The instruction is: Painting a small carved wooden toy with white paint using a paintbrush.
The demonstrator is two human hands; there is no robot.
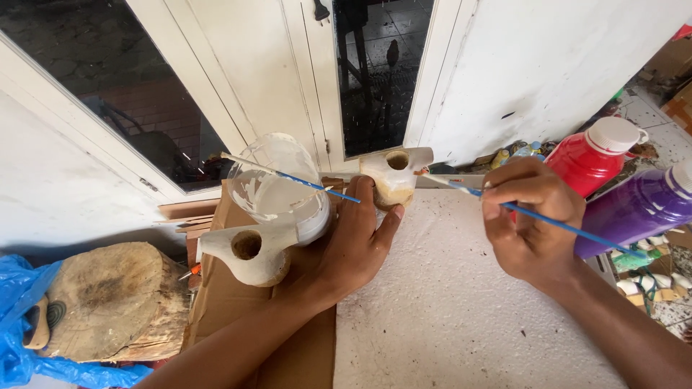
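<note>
Below, white textured surface (461, 302) carried our work, cardboard sheet (288, 353) beside it catching drips. Clear cup of white paint (277, 189) stood close, second brush (288, 176) resting across it. Our left hand (357, 241) closed round small wooden piece (395, 176), steadying it upright. Our right hand (530, 220) pinched blue brush (533, 215), tip at piece.

Single head view – high, tilted steeply down and forward, close over the white board (461, 302), facing the wall (548, 65) and glazed doors (274, 72) – no second view
</note>
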